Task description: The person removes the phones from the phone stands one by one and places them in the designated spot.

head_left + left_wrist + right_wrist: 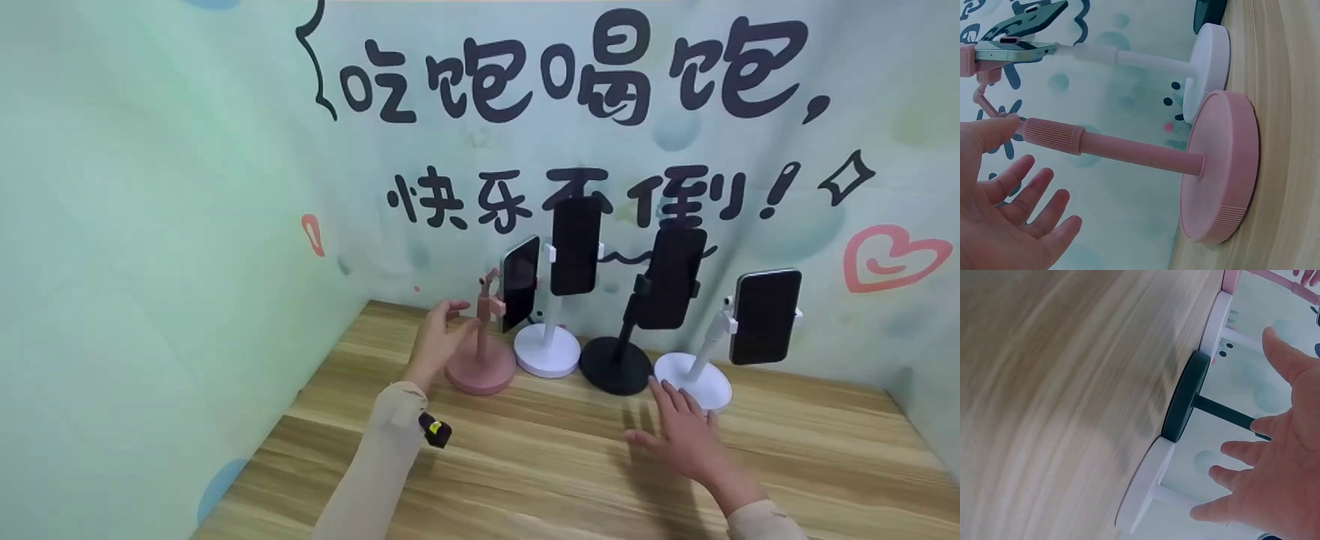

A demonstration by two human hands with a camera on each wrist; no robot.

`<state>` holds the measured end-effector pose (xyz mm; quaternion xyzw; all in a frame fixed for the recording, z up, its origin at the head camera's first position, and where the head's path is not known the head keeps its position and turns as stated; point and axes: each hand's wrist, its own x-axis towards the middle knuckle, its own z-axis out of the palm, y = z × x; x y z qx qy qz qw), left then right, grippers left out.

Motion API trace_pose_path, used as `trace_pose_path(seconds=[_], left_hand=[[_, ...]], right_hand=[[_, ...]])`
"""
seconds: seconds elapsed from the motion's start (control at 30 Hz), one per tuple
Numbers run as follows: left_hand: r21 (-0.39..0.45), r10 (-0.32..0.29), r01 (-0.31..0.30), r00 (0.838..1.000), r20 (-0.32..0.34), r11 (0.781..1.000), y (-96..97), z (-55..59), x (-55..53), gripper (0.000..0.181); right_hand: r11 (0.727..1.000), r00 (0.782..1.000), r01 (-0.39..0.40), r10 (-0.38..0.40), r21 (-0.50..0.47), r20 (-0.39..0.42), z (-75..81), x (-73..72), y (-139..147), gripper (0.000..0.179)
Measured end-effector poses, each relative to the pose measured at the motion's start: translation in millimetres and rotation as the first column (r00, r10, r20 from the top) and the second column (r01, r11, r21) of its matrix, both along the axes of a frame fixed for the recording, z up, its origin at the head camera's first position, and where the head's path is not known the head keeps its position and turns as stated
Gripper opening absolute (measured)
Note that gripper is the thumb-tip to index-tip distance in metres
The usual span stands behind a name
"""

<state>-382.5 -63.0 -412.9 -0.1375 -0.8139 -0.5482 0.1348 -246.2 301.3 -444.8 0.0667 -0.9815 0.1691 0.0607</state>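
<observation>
My left hand (pixel 439 341) is beside the pink phone stand (pixel 480 379), fingers spread and not wrapped round its pole. In the left wrist view the thumb (pixel 999 132) overlaps the upper pole; whether it touches, I cannot tell. A dark-screened phone (pixel 520 285) sits in that stand's clamp. To its right come a white phone stand (pixel 546 361), a black phone stand (pixel 616 377) and another white phone stand (pixel 679 371), each with a phone. My right hand (pixel 688 439), fingers apart and holding nothing, hovers before the rightmost stand, partly covering its base.
The stands form a row along the back of the wooden table (pixel 525 465), their bases close together. Behind them hangs a printed cloth (pixel 465 150) with large dark characters. More cloth (pixel 150 262) borders the table on the left.
</observation>
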Motion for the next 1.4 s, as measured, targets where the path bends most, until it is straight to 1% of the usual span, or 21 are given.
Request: trace_pose_path(seconds=[0.33, 0.53, 0.8, 0.93, 1.17, 1.27, 1.4], left_hand=[[0.049, -0.013, 0.016, 0.999, -0.051, 0.999, 0.0, 8.4, 3.8, 0.030], [0.076, -0.030, 0.035, 0.997, -0.066, 0.996, 1.5, 13.5, 6.3, 0.029], [0.119, -0.078, 0.085, 0.995, -0.063, 0.989, 6.1, 21.6, 13.4, 0.026], [0.108, -0.081, 0.088, 0.995, -0.066, 0.990, 7.5, 24.1, 16.3, 0.028], [0.075, -0.100, 0.102, 0.994, -0.033, 0.992, 10.6, 31.3, 21.3, 0.038], [0.071, -0.112, 0.114, 0.993, -0.026, 0.991, 12.3, 32.9, 22.2, 0.040], [0.078, -0.145, 0.147, 0.989, -0.035, 0.986, 15.2, 34.8, 22.1, 0.042]], right_hand=[[1.000, 1.000, -0.008, 0.008, -0.005, -0.014, 4.2, -2.5, -4.0, 0.092], [1.000, 1.000, -0.017, 0.016, -0.016, -0.015, 5.2, -2.3, -5.3, 0.092], [0.999, 0.999, -0.031, 0.029, -0.040, -0.044, 4.3, -2.7, -6.4, 0.090], [0.999, 0.998, -0.038, 0.036, -0.039, -0.051, 5.6, -2.9, -9.4, 0.090], [0.998, 0.998, -0.049, 0.047, -0.044, -0.040, 7.7, -5.8, -12.4, 0.090], [0.998, 0.998, -0.054, 0.052, -0.046, -0.029, 8.8, -7.1, -14.8, 0.091], [0.996, 0.998, -0.063, 0.062, -0.055, -0.014, 10.4, -9.0, -18.6, 0.091]])
